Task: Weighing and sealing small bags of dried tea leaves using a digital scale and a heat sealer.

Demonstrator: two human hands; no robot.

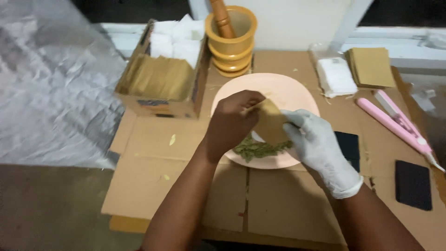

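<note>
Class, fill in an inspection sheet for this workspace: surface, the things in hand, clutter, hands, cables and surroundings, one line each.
Surface: flattened cardboard covering the worktop.
Things in hand: brown paper pouch held above a pink plate with a pile of green crushed leaves.
Clutter: cardboard box of brown pouches, wooden mortar with pestle, white sachets, pink sealer tool, two dark pads.
Hands: bare left hand and white-gloved right hand both grip the pouch.
Cables: nothing seen.
Surroundings: crinkled plastic sheet at the left.

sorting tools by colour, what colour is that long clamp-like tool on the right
Pink, with a white tip; the sealer tool shows in the head view.
</note>
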